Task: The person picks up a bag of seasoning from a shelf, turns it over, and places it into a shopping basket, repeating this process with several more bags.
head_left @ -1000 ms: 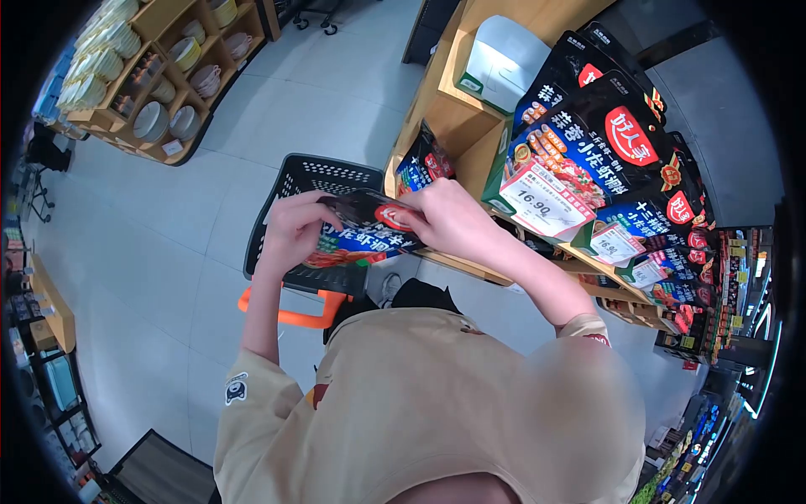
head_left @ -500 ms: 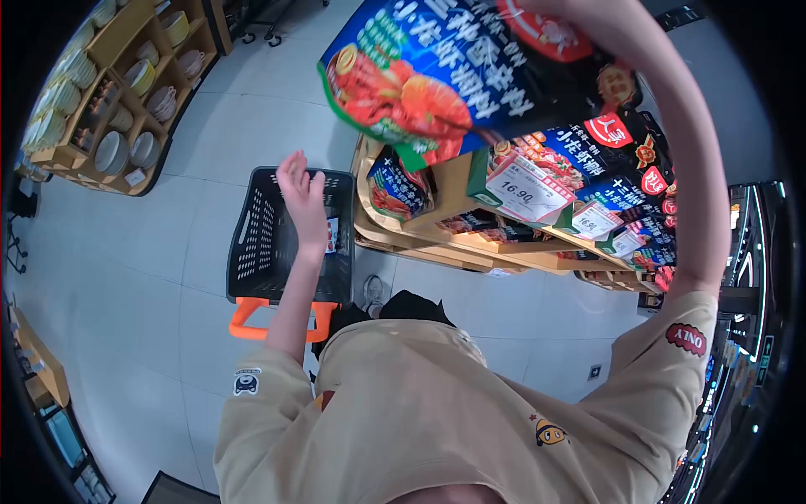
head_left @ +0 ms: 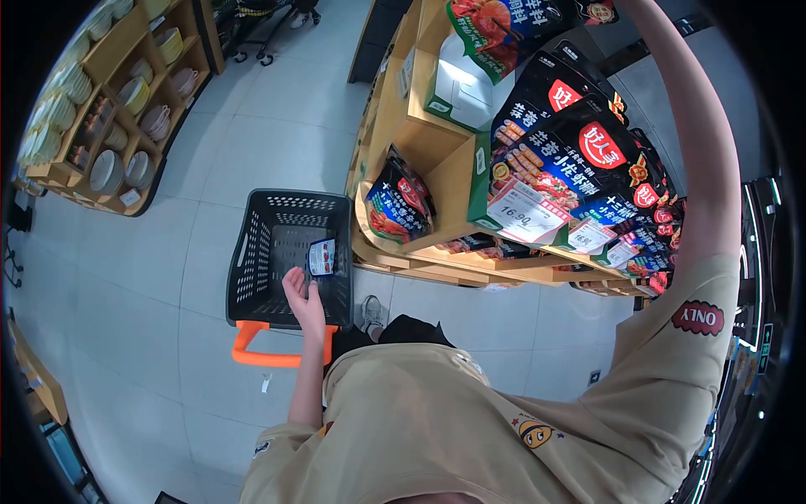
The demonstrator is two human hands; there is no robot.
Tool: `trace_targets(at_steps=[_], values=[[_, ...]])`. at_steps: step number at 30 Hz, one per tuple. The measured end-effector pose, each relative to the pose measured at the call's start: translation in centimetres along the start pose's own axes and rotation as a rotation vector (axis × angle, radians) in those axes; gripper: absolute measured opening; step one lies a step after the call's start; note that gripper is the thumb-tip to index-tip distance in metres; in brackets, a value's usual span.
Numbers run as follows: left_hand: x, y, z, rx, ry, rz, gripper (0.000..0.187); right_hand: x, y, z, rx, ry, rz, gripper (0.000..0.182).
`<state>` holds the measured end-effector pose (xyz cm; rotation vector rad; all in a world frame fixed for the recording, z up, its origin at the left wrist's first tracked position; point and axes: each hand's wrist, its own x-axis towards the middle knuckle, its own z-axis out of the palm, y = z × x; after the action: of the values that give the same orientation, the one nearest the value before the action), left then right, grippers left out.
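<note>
My left hand (head_left: 300,296) hangs over the near right part of a black basket (head_left: 252,252) with an orange handle; its fingers are loosely spread and hold nothing. A small dark blue packet (head_left: 321,257) lies in the basket. My right arm (head_left: 701,126) reaches up past the top edge, and its hand is out of frame. Close to that arm's upper end, a blue, black and green crayfish seasoning pouch (head_left: 504,34) is cut off by the top edge; its grip is hidden.
A wooden shelf (head_left: 428,160) holds upright seasoning pouches (head_left: 571,155), price tags (head_left: 525,214) and a white-and-green box (head_left: 462,88). One pouch (head_left: 400,197) stands in its end compartment. Bowls fill a wooden rack (head_left: 96,139) at upper left. Beyond are a cart (head_left: 260,25) and a person's foot (head_left: 300,18).
The large pouch has moved up, away from me and partly out of frame, uncovering shelf pouches and the box. My left hand has come down and nearer to me. My right hand has left the view.
</note>
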<state>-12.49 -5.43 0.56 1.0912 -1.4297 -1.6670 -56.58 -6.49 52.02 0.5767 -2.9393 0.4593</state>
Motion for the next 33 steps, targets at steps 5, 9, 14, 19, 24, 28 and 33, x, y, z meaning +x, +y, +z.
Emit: trace_targets(at_steps=[5,9,14,19,24,28,33], values=[[-0.4,0.1,-0.2,-0.028,0.081,-0.059,0.038,7.4,3.1,1.8,-0.038,-0.694,0.276,0.012],[-0.5,0.1,0.2,0.006,0.071,-0.049,0.036,12.9,5.8,4.8,-0.148,-0.89,0.297,0.011],[-0.6,-0.1,0.5,0.003,0.079,-0.052,0.035,11.8,6.7,7.5,-0.335,-0.733,0.239,0.011],[-0.8,-0.5,0.3,-0.001,0.096,-0.066,0.034,10.9,7.1,9.3,-0.394,-0.686,0.213,0.013],[-0.8,-1.1,0.2,-0.003,0.103,-0.072,0.034,10.0,7.4,10.9,-0.444,-0.662,0.177,0.015],[-0.6,-1.3,0.8,-0.007,0.095,-0.071,0.034,9.4,7.4,11.8,-0.476,-0.65,0.15,0.016],[-0.5,-1.4,1.4,-0.003,0.086,-0.105,0.033,9.0,7.1,12.1,-0.499,-0.658,0.137,0.019]])
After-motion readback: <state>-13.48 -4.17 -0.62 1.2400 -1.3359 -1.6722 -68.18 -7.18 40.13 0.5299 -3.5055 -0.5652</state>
